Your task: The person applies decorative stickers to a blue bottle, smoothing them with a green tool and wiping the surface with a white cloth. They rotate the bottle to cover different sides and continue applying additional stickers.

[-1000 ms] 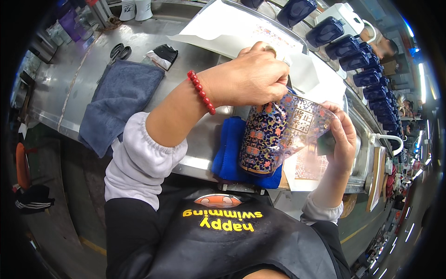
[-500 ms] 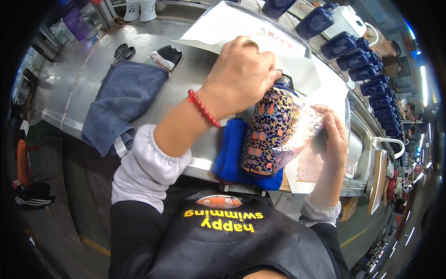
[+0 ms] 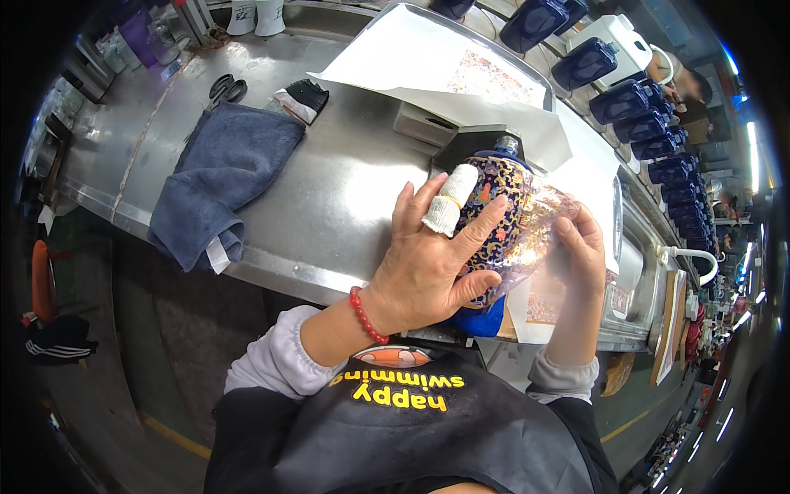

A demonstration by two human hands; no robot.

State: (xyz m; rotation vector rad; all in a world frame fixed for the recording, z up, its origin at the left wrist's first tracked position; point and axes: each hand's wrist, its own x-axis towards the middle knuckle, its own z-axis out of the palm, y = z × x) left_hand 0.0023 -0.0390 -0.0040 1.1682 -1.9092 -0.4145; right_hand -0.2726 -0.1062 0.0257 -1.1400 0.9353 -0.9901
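A dark blue bottle [image 3: 507, 149] lies tilted before me, its body wrapped in a colourful floral decal film [image 3: 539, 226]. Its glass-like neck points away. My left hand [image 3: 424, 267], with a red bead bracelet and a white knit cover on one finger, lies with spread fingers against the bottle's patterned left side. On the right, my right hand [image 3: 583, 243] pinches the loose edge of the shiny film, which stands out from the bottle. A blue cloth [image 3: 480, 319] shows under the near end. Beyond the bottle sits a dark angular block [image 3: 461, 146].
A grey-blue towel [image 3: 226, 177], scissors [image 3: 226, 89] and a small black-and-white packet [image 3: 303, 100] lie on the metal table [image 3: 329, 185]. White paper sheets [image 3: 395, 53] with printed floral patterns spread beyond. Several blue bottles [image 3: 584, 64] line the right side, near a white jug [image 3: 621, 45].
My left hand has come down from above the bottle's neck to its patterned side, fingers spreading out. My right hand still holds the film edge, slightly lower.
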